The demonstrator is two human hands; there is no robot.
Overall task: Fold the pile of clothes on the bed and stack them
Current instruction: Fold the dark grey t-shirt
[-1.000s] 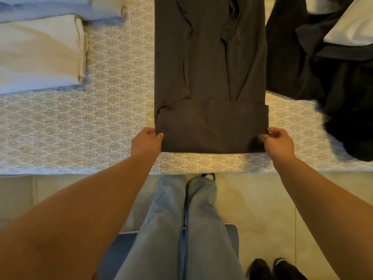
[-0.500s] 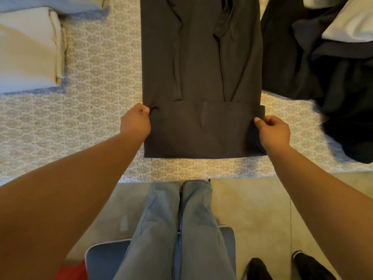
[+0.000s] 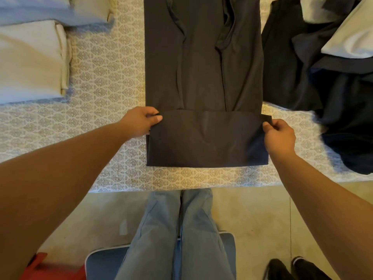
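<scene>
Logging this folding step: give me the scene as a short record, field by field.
garment in work: dark grey garment, laid flat on the patterned bedspread
fold state: near end doubled over into a band
left hand: pinches the band's left corner
right hand: pinches the band's right corner
done stack: cream and pale blue folded clothes, far left
unfolded pile: dark clothes, right

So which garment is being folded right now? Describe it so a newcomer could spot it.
On the patterned bedspread, look at the centre, between the cream folded stack and the loose dark pile. The dark grey garment lies flat as a long strip. It alone is pinched by the left hand and right hand.
</scene>
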